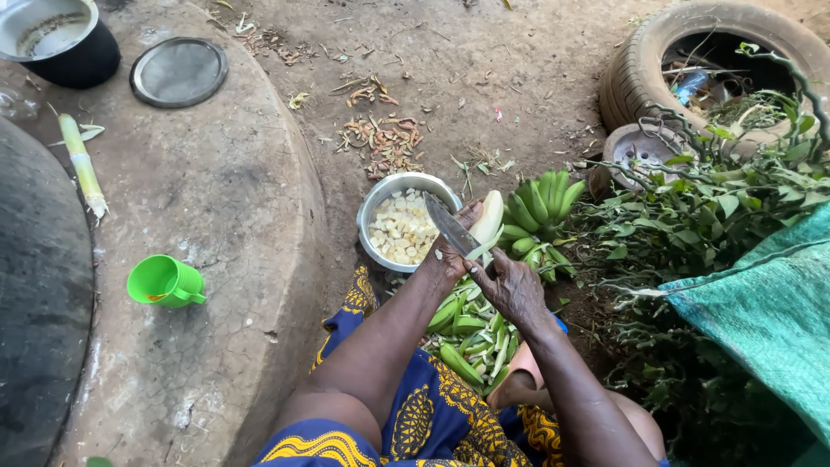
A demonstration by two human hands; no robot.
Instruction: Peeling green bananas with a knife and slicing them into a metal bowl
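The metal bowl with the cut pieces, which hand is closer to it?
Left. The left hand, holding a peeled banana, is right beside the metal bowl. The right hand, gripping the knife, sits farther from the bowl, on the other side of the left hand.

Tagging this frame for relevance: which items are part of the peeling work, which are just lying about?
In use:
left hand
right hand
knife
half-peeled banana
metal bowl of cut pieces
green banana bunch
peel pile

Lying about:
green cup
round lid
black pot
tyre
green stalk
teal sack
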